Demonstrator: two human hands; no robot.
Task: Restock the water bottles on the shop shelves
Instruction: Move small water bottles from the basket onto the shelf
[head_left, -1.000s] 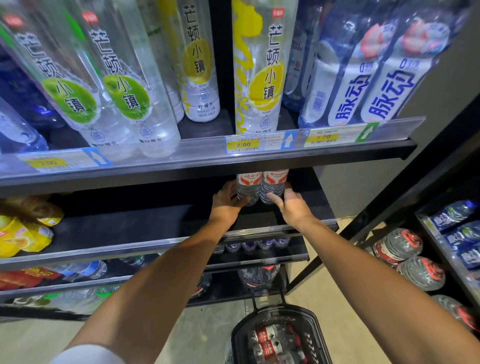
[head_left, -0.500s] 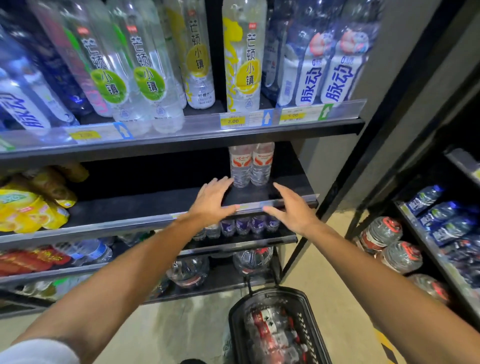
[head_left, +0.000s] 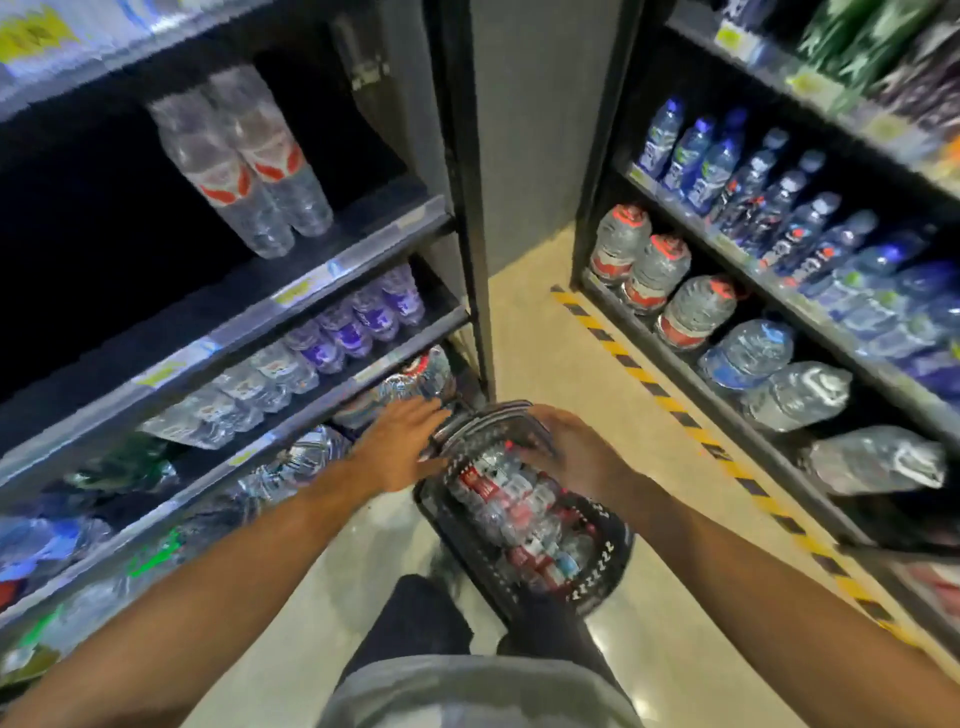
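A person's right hand (head_left: 563, 447) dips into a black plastic shopping basket (head_left: 597, 561) on the floor, fingers curled among red-labelled clear water bottles (head_left: 511, 501) lying lengthwise; whether it grips one is unclear. The left hand (head_left: 402, 444), fingers spread and empty, hovers at the basket's left rim, slightly farther away.

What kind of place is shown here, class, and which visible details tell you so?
Most likely a small shop's drinks aisle: shelves with price tags, rows of bottled water, and a black basket of bottles.
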